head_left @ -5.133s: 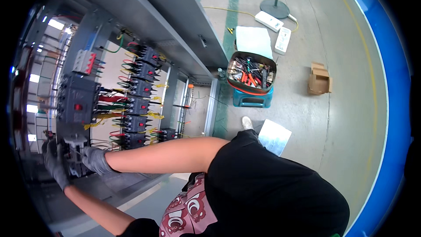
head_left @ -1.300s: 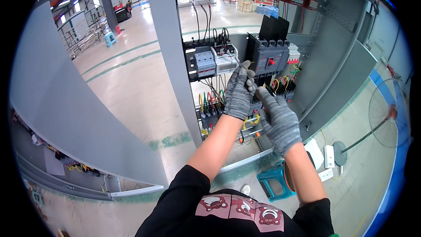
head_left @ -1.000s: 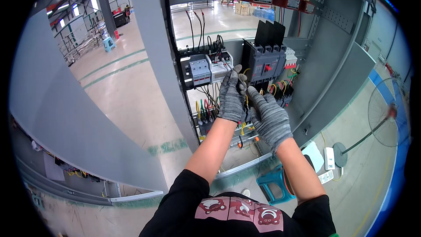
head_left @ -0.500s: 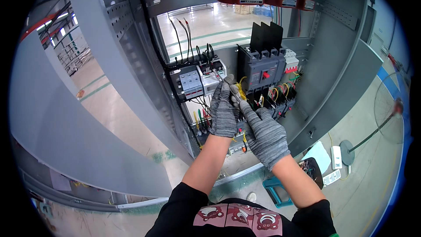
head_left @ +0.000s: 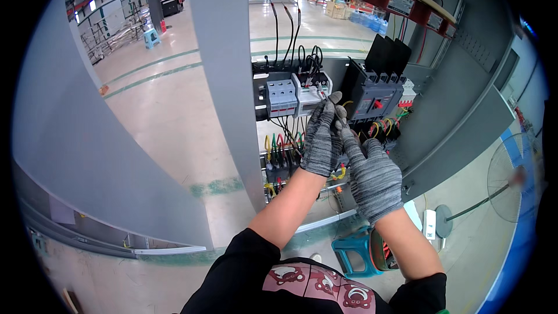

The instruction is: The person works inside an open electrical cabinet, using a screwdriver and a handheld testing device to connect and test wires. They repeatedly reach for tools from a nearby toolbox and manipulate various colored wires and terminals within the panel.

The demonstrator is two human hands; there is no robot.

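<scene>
L hand (head_left: 324, 141) & R hand (head_left: 375, 177): both grips closed on thin tool (head_left: 323, 94) by white box (head_left: 307, 102); best hold it straight, steady w/ L, off blk wires (head_left: 314, 68)

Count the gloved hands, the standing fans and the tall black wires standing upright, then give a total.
Left hand and right hand, both gloved: 2
Standing fan: 1
Tall black wires: 3
Total: 6
</scene>
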